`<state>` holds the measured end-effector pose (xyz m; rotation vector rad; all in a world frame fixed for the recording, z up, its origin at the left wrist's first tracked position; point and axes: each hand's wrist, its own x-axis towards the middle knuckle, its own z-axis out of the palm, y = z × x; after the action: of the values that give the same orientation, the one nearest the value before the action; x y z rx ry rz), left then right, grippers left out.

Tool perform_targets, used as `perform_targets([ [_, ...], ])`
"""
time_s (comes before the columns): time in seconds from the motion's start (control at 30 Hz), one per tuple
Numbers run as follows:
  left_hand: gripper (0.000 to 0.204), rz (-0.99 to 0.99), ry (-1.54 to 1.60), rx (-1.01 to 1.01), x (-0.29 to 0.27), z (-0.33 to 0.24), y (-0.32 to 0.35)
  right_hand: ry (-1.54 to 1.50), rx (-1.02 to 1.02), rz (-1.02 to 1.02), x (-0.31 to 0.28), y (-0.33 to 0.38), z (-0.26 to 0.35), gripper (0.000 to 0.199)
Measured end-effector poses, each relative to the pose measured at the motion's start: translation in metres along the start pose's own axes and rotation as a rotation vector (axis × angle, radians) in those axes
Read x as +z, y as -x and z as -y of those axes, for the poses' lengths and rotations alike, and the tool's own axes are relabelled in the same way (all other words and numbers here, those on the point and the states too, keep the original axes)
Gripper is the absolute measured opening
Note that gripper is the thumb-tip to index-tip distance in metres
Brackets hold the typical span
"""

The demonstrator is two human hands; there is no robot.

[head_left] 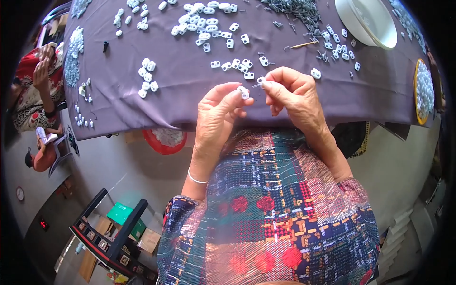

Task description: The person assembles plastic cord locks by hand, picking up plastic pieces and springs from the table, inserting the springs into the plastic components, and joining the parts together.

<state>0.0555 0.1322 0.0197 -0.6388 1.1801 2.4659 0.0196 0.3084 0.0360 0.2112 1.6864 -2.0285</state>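
My left hand (219, 109) pinches a small white plastic piece with holes (243, 93) between thumb and fingertips. Close beside it, my right hand (295, 92) holds another white two-holed piece (261, 81) between thumb and forefinger. A thin light sliver, perhaps a screw, sticks out by the right fingertips; it is too small to make out. Both hands hover over the near edge of the dark tablecloth (175, 107). Just beyond them lie several loose two-holed white pieces (246, 63), and one more white piece (316, 73) rests right of my right hand.
Further back sit a heap of white oval pieces (202, 21) and a pile of grey screws (299, 14). A white basin (390, 35) and an orange-rimmed tray (418, 111) stand at the right. Below the table is a red basin (152, 145). Another person (40, 80) is at the left.
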Motion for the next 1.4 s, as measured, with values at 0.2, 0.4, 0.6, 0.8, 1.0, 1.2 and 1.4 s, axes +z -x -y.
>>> perform_targets([
  [0.2, 0.020, 0.032, 0.035, -0.035, -0.002, 0.005, -0.001, 0.090, -0.006, -0.031, 0.007, 0.005, 0.002, 0.012],
  [0.4, 0.020, 0.037, 0.057, -0.034, -0.003, 0.007, 0.000, 0.186, -0.092, -0.042, 0.010, 0.005, -0.004, 0.012],
  [0.6, 0.018, 0.016, 0.027, -0.017, -0.002, 0.006, 0.002, 0.196, -0.094, -0.043, 0.007, 0.005, -0.005, 0.012],
  [0.8, 0.017, 0.007, 0.005, -0.022, -0.002, 0.008, 0.000, 0.206, -0.090, -0.019, 0.007, 0.005, -0.007, 0.012],
  [1.0, 0.018, 0.003, 0.002, -0.015, -0.002, 0.009, 0.001, 0.253, -0.107, -0.004, 0.007, 0.005, -0.008, 0.012],
  [1.2, 0.016, -0.011, -0.029, 0.005, 0.001, 0.009, 0.002, 0.293, -0.117, 0.024, 0.006, 0.005, -0.010, 0.012],
  [1.4, 0.015, -0.045, -0.115, 0.060, 0.005, 0.010, 0.004, 0.311, -0.110, 0.035, 0.007, 0.005, -0.011, 0.012],
])
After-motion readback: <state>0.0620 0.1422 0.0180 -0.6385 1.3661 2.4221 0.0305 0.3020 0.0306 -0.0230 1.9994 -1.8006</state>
